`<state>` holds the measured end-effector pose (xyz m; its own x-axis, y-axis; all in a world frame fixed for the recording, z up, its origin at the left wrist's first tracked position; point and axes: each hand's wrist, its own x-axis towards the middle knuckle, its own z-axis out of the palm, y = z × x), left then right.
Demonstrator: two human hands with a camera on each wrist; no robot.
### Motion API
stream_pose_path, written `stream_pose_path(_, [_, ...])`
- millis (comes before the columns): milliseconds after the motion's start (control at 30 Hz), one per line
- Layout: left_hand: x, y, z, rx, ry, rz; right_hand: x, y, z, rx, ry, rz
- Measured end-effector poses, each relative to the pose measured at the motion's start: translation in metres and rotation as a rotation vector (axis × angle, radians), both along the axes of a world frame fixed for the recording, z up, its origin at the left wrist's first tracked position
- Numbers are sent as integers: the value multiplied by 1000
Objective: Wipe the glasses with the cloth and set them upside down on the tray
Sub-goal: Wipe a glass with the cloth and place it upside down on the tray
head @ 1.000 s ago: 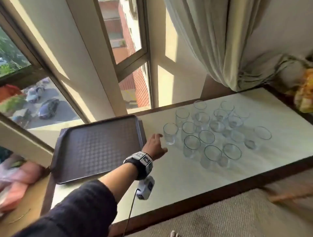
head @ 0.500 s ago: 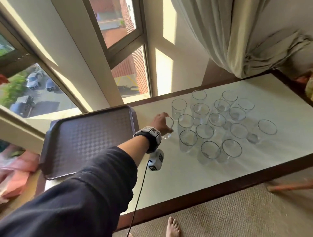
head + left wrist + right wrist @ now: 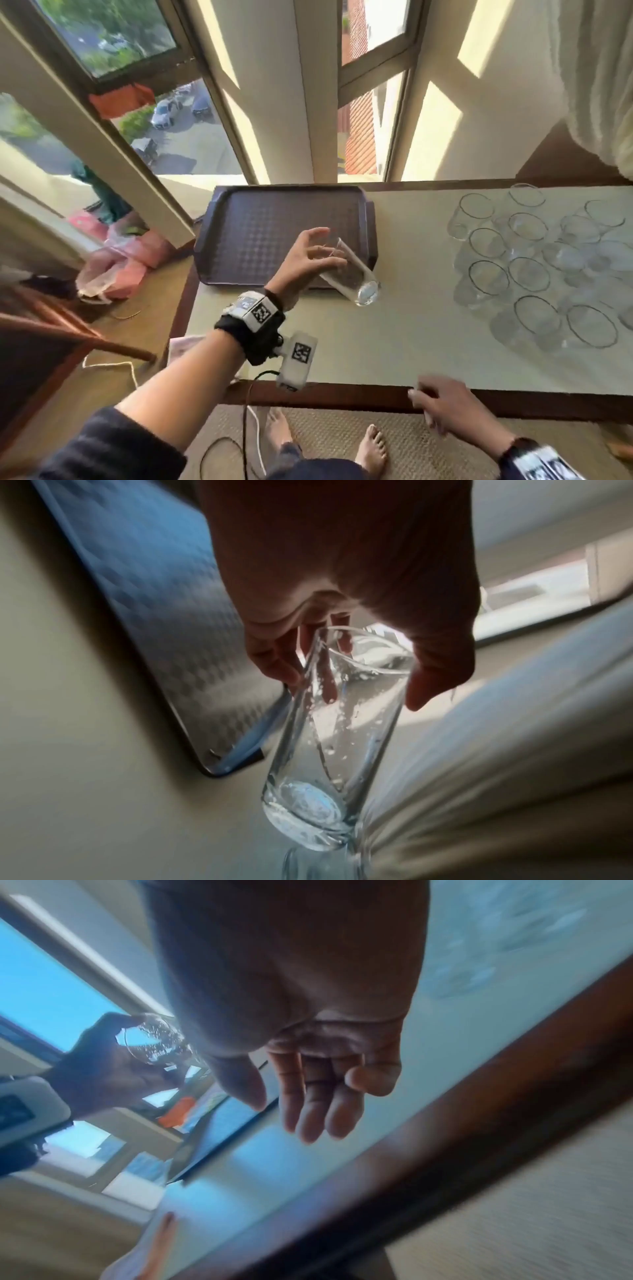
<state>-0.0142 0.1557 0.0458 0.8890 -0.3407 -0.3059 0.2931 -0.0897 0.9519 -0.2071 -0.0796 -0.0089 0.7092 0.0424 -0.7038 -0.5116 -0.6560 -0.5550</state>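
Note:
My left hand (image 3: 322,251) grips a clear tall glass (image 3: 354,275) near its rim. The glass is tilted, base toward me, above the near right corner of the dark textured tray (image 3: 260,219). In the left wrist view the glass (image 3: 335,737) shows droplets inside, with thumb and fingers curled round its top. Several more glasses (image 3: 527,267) stand upright in a cluster on the right of the table. My right hand (image 3: 442,404) hovers over the table's front edge, fingers relaxed and holding nothing (image 3: 322,1096). A pale cloth (image 3: 181,347) lies at the table's near left corner, partly hidden by my forearm.
The pale tabletop (image 3: 394,342) has a dark wooden rim. Windows run along the far side and a curtain (image 3: 599,85) hangs at the far right. Pink bags (image 3: 116,260) sit on the floor to the left. My bare feet (image 3: 371,445) stand on a woven mat.
My left hand has taken the nearest glass from the cluster, lifted it and carried it left to the tray's corner, tilting it. My right hand has come into view.

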Motion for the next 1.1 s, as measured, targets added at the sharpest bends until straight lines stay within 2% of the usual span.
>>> stream_pose_path(167, [-34, 130, -4, -348, 140, 367, 84, 109, 22, -22, -175, 260])
stream_pose_path(267, [-42, 199, -9, -483, 214, 553, 122, 182, 13, -107, -321, 443])
stream_pose_path(367, [-49, 250, -12, -480, 295, 684, 144, 253, -1, -194, -457, 664])
stream_pose_path(467, [-56, 291, -14, -523, 326, 721, 144, 312, -14, -274, -618, 953])
stream_pose_path(533, [-60, 310, -18, -498, 301, 736, 136, 339, -27, -305, -701, 1114])
stream_pose_path(633, [-62, 325, -21, -463, 279, 754, 123, 359, -55, -372, -717, 1235])
stream_pose_path(800, [-59, 332, -25, -439, 275, 737, 110, 361, -80, -386, -584, 1190])
stream_pose_path(900, [-57, 327, -27, -439, 289, 724, 107, 347, -92, -382, -660, 1195])
stream_pose_path(967, [-55, 319, -26, -433, 296, 704, 115, 340, -91, -297, -750, 1128])
stream_pose_path(1033, [-53, 311, -25, -456, 291, 679, 122, 335, -82, -146, -698, 983])
stream_pose_path(1100, [-48, 299, -24, -489, 316, 628, 129, 325, -65, -27, -527, 717])
